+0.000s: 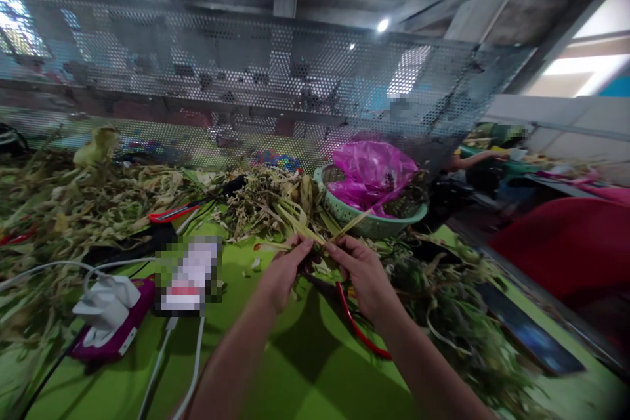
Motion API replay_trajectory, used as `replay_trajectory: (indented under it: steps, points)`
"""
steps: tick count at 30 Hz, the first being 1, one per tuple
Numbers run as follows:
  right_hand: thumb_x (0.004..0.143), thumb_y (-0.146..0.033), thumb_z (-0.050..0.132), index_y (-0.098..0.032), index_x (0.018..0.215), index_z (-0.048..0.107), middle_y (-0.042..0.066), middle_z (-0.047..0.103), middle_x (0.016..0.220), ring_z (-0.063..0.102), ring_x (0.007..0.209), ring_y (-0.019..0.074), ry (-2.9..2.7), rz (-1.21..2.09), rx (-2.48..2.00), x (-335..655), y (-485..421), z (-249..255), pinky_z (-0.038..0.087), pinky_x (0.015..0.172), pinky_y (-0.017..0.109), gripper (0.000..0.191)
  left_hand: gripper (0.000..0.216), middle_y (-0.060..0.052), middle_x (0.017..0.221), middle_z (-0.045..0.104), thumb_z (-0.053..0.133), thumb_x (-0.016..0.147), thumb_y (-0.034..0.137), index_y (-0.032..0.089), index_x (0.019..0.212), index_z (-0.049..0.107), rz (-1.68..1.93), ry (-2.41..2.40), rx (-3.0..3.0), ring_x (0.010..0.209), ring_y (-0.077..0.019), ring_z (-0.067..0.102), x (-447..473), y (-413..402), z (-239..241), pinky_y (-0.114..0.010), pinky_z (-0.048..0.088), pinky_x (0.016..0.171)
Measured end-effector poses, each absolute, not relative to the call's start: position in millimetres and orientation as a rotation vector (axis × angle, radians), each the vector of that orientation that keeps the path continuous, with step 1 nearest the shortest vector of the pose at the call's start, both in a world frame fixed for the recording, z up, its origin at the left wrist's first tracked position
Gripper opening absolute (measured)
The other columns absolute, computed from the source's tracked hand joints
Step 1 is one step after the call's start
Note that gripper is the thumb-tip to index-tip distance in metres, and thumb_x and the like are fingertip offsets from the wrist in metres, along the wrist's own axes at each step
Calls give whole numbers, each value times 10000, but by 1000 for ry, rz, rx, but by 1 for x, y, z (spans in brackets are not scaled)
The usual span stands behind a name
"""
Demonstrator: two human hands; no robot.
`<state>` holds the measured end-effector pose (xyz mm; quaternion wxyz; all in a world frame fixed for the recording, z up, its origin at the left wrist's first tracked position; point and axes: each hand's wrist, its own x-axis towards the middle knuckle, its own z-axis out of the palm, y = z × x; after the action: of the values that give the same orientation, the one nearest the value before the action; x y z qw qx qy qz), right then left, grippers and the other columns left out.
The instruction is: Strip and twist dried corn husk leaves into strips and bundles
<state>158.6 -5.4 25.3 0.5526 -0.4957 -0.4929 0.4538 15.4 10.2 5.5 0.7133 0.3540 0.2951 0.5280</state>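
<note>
In the head view both hands meet over the middle of the bright green tabletop (295, 367). The left hand (283, 275) and the right hand (364, 272) are each closed in a fingertip pinch on the bundle of long, pale yellow-green leaf strips (308, 223). They grip its near end, so the free ends fan out and away towards the far edge, and the bundle sits lifted just clear of the surface, where the fingers can work it from both sides. Under the right wrist lies a thin red curved handle (359, 331), seemingly part of a cutting tool, though its blade is hidden; it is close enough to pick up without reaching. Just beyond the strips stands a round pale green plastic basket (367, 226) with a crumpled magenta plastic bag (374, 174) in it. A heap of dry, straw-coloured leaf trimmings (98, 200) spreads along the far and left edges, pushed back from the cleared patch where the hands are. Near the left edge a white charger block (105, 305) rests on a magenta slab-shaped device (125, 335), its cables trailing to the near edge — well apart from the leaves. A perforated grey metal screen (246, 79) rises behind the far edge.
</note>
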Motion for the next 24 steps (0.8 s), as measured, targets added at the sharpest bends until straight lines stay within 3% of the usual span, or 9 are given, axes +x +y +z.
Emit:
replay_trajectory:
  steps: [3,8,13,19,24]
  points:
    - [707,-458,769,-184,700,620,-61,468,579,326,499,89,-1193,1010,-1146,160,-5,24,278,478,239,312,274,-17,810,667,756,734,381,183,912,690,1142,657,787,718,-117,583,16,9,6,-221,464,704]
    - [744,-456,739,-189,720,599,-59,491,581,345,491,93,-1210,931,-1185,161,-5,22,279,471,240,303,236,-6,674,635,758,731,354,149,821,682,1119,723,848,549,-72,474,14,9,8,-188,379,550]
    - [786,-477,691,-185,804,617,-7,610,687,438,506,107,-1380,984,-1239,163,-7,25,334,461,233,302,236,-4,675,635,785,690,330,150,781,663,1140,703,747,552,-73,491,13,11,9,-185,369,529]
    - [803,-403,674,-184,774,682,30,676,713,574,647,172,-1596,668,-1296,165,-11,30,439,622,285,221,204,-3,674,622,787,685,280,148,757,649,1145,667,744,517,-55,451,14,13,4,-186,356,517]
    - [846,-372,604,-193,769,659,36,689,727,600,678,189,-1625,664,-1327,163,-12,31,452,654,293,202,204,-9,669,620,776,697,300,146,762,658,1148,704,833,529,-70,468,13,12,6,-202,356,524]
